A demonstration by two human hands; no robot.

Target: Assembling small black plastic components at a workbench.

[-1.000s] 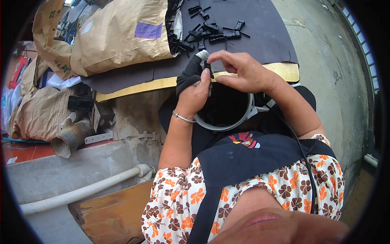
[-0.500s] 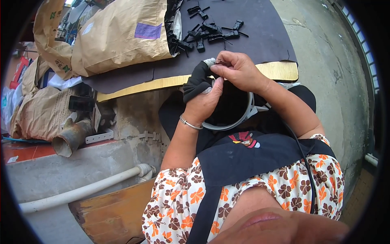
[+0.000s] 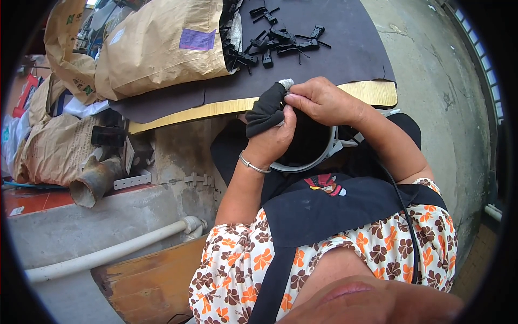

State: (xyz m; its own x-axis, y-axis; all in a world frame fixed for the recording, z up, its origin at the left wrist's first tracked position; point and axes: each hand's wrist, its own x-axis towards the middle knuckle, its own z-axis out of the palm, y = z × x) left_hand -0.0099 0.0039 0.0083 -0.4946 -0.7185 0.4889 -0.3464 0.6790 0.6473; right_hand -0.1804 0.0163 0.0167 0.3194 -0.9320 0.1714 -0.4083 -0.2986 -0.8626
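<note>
My left hand (image 3: 271,141) wears a black cloth covering (image 3: 264,112) over its fingers, with whitish wrapping (image 3: 286,83) at one tip. Its thumb presses up toward those covered fingers. Touching it from the right, my right hand (image 3: 326,101) is bare, thumb and forefinger pinched together at the left fingertips. Whatever lies between the two hands is too small and hidden to make out. Both hands are above a round container with a pale rim (image 3: 330,150) and dark inside, held at my lap. Beyond them, several small black plastic parts (image 3: 281,38) with thin prongs lie in a loose pile.
The pile is on a dark-covered table (image 3: 345,32) with a gold front edge (image 3: 372,94). A large brown paper sack (image 3: 156,46), its mouth toward the parts, fills the table's left. Lower left are another sack (image 3: 54,146), a rusty pipe (image 3: 93,183) and a white pipe (image 3: 118,251).
Both hands have shifted slightly to the right. The right fingers have closed in more tightly and their grip has turned a little; the hands remain together.
</note>
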